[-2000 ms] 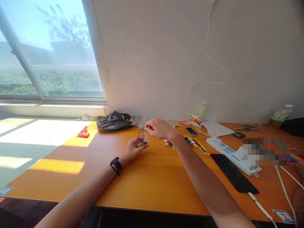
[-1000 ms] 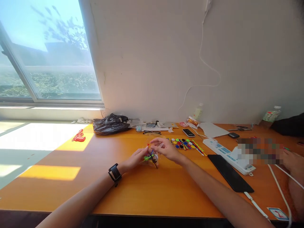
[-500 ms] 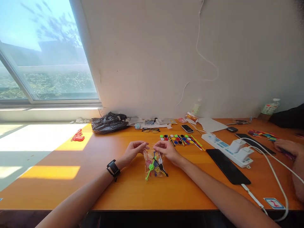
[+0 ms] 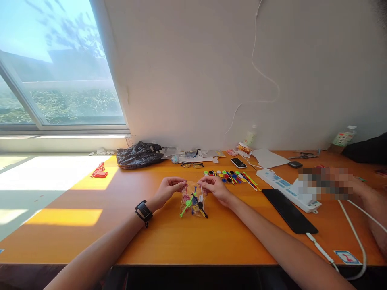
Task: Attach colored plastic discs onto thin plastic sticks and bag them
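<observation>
A clear plastic bag (image 4: 193, 201) hangs between my two hands, with several small coloured plastic pieces inside, among them green, black, yellow and pink ones. My left hand (image 4: 169, 191) pinches the bag's top left corner between thumb and fingers. At the top right corner, my right hand (image 4: 216, 190) pinches it the same way. Just beyond my right hand lie rows of coloured plastic discs (image 4: 223, 180) and thin sticks (image 4: 250, 181) on the wooden table (image 4: 169, 245).
A power strip (image 4: 284, 189), a black phone (image 4: 288, 211) and white cables are at the right, near another person's arm (image 4: 375, 209). Behind my hands are glasses (image 4: 192, 164) and a black plastic bag (image 4: 139, 155). A red toy gun (image 4: 99, 170) lies left.
My hands have drawn slightly apart at the bag's top, and the bag has shifted up and left. The other person's hand has moved left over the power strip.
</observation>
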Demonstrator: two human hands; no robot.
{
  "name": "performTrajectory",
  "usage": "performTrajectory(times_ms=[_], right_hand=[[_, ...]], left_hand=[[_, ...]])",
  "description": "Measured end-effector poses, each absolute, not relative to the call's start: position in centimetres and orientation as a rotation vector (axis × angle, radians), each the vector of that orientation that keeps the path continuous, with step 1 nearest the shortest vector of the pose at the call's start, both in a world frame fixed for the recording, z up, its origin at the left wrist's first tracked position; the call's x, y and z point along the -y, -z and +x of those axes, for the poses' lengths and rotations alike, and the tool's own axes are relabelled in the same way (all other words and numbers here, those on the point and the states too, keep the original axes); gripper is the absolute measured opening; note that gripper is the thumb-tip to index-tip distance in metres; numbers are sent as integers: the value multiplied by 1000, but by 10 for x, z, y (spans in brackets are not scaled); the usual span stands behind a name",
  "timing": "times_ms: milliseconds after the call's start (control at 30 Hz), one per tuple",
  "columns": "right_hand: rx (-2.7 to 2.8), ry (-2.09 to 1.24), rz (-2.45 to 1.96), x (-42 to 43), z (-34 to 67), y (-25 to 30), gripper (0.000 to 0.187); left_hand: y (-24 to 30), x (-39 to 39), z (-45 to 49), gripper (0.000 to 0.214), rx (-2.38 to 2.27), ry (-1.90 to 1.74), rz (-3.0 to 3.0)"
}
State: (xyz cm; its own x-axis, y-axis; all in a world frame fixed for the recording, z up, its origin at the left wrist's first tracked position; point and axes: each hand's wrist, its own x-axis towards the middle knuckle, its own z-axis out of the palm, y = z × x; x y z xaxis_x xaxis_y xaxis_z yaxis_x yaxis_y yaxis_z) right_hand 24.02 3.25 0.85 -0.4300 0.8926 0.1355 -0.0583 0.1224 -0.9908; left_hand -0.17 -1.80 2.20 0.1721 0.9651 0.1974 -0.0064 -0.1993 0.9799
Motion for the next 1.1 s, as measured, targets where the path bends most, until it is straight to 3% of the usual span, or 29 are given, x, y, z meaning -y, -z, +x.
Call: performTrajectory(times_ms=[867, 1100], right_hand=[[1578, -1479, -879, -41, 254, -20, 48], [1453, -1583, -841, -39, 255, -23, 22]], left_hand=[[-19, 6, -14, 36, -911, -1192, 1330], [-17, 4, -11, 18, -850, -1242, 1153]])
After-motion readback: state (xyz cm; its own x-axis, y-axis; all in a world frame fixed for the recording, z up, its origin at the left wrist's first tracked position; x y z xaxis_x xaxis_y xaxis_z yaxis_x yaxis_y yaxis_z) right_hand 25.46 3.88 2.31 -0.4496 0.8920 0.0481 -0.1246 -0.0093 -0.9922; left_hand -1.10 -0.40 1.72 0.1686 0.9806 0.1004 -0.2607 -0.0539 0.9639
